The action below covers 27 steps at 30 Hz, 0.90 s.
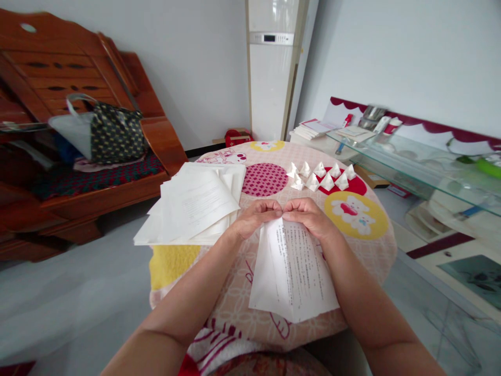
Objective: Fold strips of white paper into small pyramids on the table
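Note:
A printed sheet of paper (pixel 293 271) with a lengthwise crease lies toward me on the round table, its far edge between my hands. My left hand (pixel 258 215) pinches that far edge just left of the crease. Right beside it, my right hand (pixel 307 214) pinches the same edge, the fingertips of both hands meeting. Beyond my right hand stand several small folded white paper shapes (pixel 321 176) in two rows. To the left of my left hand is a stack of paper sheets (pixel 191 203), the top ones lying askew.
A patterned cloth (pixel 223 292) covers the table. On the right stands a glass-topped cabinet (pixel 415 162) bearing cups and papers. A wooden bench (pixel 164 141) with a dotted bag (pixel 115 130) is at the left. A tall white air conditioner (pixel 270 78) stands behind.

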### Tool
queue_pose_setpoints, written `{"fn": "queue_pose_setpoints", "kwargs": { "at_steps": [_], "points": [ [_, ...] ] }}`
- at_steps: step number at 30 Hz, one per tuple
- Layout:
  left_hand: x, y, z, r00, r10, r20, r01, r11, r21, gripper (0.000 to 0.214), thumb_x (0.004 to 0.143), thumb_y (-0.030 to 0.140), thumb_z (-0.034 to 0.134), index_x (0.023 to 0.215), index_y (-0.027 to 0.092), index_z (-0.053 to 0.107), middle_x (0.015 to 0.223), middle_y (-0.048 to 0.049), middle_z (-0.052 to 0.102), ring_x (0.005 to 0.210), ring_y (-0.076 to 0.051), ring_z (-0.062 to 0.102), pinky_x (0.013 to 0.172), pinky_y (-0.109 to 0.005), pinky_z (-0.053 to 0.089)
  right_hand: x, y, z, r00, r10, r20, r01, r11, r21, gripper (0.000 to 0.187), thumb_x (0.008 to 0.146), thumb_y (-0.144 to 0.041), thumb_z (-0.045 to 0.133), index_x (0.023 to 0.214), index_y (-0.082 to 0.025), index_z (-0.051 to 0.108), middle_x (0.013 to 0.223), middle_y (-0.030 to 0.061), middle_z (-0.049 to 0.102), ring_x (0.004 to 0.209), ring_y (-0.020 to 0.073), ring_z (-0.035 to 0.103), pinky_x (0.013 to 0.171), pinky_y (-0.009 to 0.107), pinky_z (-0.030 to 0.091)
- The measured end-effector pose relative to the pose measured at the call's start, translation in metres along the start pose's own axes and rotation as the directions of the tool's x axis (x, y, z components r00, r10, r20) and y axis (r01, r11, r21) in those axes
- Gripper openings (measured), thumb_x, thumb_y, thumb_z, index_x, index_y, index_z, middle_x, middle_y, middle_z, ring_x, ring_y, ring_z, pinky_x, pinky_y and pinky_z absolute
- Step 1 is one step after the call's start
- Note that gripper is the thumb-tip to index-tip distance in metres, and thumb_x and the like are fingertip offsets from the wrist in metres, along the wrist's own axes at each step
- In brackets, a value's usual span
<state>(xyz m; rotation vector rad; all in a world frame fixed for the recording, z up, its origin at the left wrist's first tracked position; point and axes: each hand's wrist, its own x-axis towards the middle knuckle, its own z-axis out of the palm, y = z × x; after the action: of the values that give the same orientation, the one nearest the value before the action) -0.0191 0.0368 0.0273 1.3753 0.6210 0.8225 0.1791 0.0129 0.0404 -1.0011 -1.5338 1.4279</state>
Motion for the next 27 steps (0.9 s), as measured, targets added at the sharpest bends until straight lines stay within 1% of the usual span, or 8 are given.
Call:
{"fn": "queue_pose_setpoints", "kwargs": {
  "at_steps": [5,9,12,15,19,22,25,27],
  "points": [
    [0.0,-0.001,0.003,0.999,0.018,-0.026,-0.019,0.998,-0.052,0.029,0.073,0.04,0.08,0.072,0.016,0.063,0.06,0.0055,0.049,0.054,-0.007,0.037,0.054,-0.024,0.026,-0.001,-0.003,0.003,1.0,-0.001,-0.029,0.001,1.0,0.012,0.021,0.07,-0.035,0.079,0.071,-0.018,0.068,0.062,-0.0043,0.058,0.054,0.0095,0.047,0.053,0.024,0.035],
    [0.0,-0.001,0.004,0.998,0.04,-0.05,-0.042,0.998,-0.046,0.029,0.074,0.039,0.08,0.071,0.016,0.064,0.06,0.0051,0.05,0.054,-0.007,0.038,0.054,-0.024,0.027,-0.001,-0.005,0.005,0.999,0.002,-0.049,-0.001,1.0,0.017,0.02,0.069,-0.035,0.079,0.069,-0.018,0.068,0.06,-0.0041,0.057,0.054,0.0099,0.045,0.053,0.025,0.034],
    [0.0,0.0,0.005,0.998,0.035,-0.059,-0.038,0.998,-0.049,0.031,0.074,0.041,0.08,0.071,0.016,0.062,0.061,0.005,0.05,0.054,-0.007,0.038,0.053,-0.024,0.027,-0.001,-0.005,0.004,0.998,-0.009,-0.066,0.01,1.0,0.016,0.02,0.069,-0.035,0.08,0.068,-0.018,0.069,0.061,-0.0037,0.058,0.054,0.0101,0.046,0.053,0.025,0.034],
    [-0.001,0.001,0.004,0.999,0.007,-0.037,-0.008,0.999,-0.046,0.034,0.076,0.046,0.079,0.072,0.017,0.062,0.06,0.0052,0.05,0.053,-0.007,0.037,0.053,-0.024,0.028,-0.001,-0.004,0.004,0.997,-0.02,-0.069,0.021,1.0,0.012,0.02,0.069,-0.036,0.08,0.069,-0.019,0.069,0.063,-0.003,0.059,0.056,0.0104,0.047,0.053,0.025,0.035],
    [-0.004,0.002,-0.006,0.999,-0.041,0.026,0.04,0.999,0.028,0.034,0.076,0.047,0.079,0.077,0.016,0.066,0.064,0.0031,0.055,0.056,-0.008,0.043,0.053,-0.023,0.029,-0.003,-0.002,0.002,0.995,-0.026,-0.096,0.027,1.0,0.001,0.021,0.07,-0.037,0.08,0.07,-0.018,0.07,0.062,-0.0031,0.06,0.056,0.0104,0.048,0.053,0.025,0.036],
    [-0.007,0.001,-0.016,0.992,-0.095,0.081,0.089,0.993,0.074,0.037,0.075,0.048,0.082,0.072,0.016,0.064,0.06,0.0036,0.053,0.052,-0.008,0.043,0.05,-0.023,0.027,-0.004,-0.001,-0.006,0.996,0.011,-0.085,-0.014,1.0,-0.027,0.023,0.069,-0.038,0.082,0.072,-0.018,0.071,0.063,-0.0028,0.062,0.055,0.0105,0.05,0.051,0.024,0.036],
    [-0.008,0.001,-0.025,0.995,-0.1,0.027,0.098,0.991,0.089,0.039,0.075,0.05,0.083,0.07,0.016,0.063,0.057,0.004,0.052,0.048,-0.007,0.04,0.047,-0.023,0.024,-0.008,-0.001,-0.025,0.99,0.138,-0.01,-0.138,0.988,-0.069,0.026,0.065,-0.039,0.085,0.071,-0.018,0.07,0.06,-0.0026,0.063,0.051,0.0112,0.051,0.047,0.024,0.034],
    [-0.007,0.002,-0.032,0.997,-0.069,-0.018,0.07,0.99,0.121,0.038,0.075,0.049,0.083,0.069,0.016,0.063,0.055,0.004,0.051,0.047,-0.007,0.039,0.046,-0.023,0.023,-0.011,0.0,-0.04,0.987,0.162,0.007,-0.16,0.98,-0.12,0.026,0.063,-0.037,0.086,0.065,-0.018,0.068,0.057,-0.0031,0.061,0.05,0.0105,0.05,0.047,0.023,0.033]
  ]
}}
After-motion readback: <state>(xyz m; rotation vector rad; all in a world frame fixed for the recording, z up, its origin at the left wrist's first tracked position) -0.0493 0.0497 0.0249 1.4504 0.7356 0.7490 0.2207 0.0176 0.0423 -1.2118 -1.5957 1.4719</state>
